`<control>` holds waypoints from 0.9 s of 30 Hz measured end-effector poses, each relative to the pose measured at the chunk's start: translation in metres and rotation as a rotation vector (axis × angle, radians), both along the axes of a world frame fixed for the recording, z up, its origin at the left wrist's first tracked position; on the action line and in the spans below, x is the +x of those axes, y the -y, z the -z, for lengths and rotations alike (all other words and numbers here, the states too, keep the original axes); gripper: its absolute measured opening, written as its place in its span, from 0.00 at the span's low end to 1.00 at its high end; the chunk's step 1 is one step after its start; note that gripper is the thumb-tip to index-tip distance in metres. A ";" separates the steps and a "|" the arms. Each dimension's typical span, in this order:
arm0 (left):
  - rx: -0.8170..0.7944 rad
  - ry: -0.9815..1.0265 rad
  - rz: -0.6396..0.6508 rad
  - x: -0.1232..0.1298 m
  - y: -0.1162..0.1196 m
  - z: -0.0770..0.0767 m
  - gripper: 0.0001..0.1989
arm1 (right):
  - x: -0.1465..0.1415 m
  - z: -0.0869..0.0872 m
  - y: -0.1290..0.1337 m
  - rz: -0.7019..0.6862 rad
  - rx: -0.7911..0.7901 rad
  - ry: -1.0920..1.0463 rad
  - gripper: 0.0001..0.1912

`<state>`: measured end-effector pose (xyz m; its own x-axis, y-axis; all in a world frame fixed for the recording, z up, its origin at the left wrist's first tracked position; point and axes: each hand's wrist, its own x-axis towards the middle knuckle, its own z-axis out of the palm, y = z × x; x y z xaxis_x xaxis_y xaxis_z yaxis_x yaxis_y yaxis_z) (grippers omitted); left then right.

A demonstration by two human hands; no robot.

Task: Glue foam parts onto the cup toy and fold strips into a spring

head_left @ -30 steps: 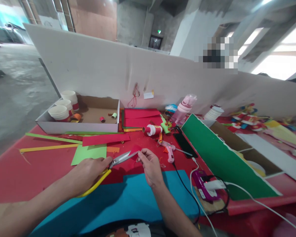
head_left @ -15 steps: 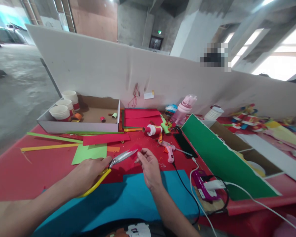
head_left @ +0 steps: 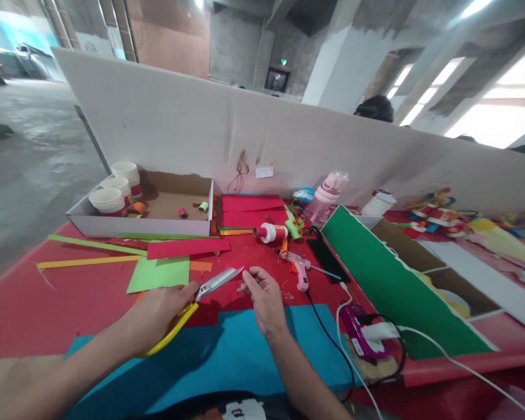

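Observation:
My left hand (head_left: 160,315) is closed round the yellow handles of a pair of scissors (head_left: 215,284). Their silver blades point right and slightly up, nearly together, with the tips close to my right fingertips. My right hand (head_left: 265,300) pinches a small piece of red paper, mostly hidden by the fingers and hard to tell from the red table. Below both hands lies a blue sheet (head_left: 240,344). Light green paper (head_left: 157,275) and a red paper strip (head_left: 188,248) lie beyond the left hand.
A pink glue gun (head_left: 301,274) with its black cord lies right of my right hand, near a phone (head_left: 326,259) and a purple power strip (head_left: 363,332). A green-sided box (head_left: 394,286) stands at right. An open carton (head_left: 140,225) with paper cups stands back left.
The red paper between the blades and my right fingers shows less than before, and the blades look more closed. Both hands stay in nearly the same place.

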<state>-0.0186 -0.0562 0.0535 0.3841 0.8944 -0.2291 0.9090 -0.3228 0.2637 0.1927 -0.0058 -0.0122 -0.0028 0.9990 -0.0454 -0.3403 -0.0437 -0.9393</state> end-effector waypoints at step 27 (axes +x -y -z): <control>-0.007 -0.013 -0.024 0.006 -0.003 0.009 0.13 | -0.002 0.004 0.000 -0.029 0.000 -0.015 0.11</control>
<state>-0.0124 -0.0533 0.0449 0.3593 0.9018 -0.2401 0.9199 -0.2989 0.2539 0.1910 -0.0061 -0.0163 -0.0320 0.9985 -0.0455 -0.3529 -0.0539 -0.9341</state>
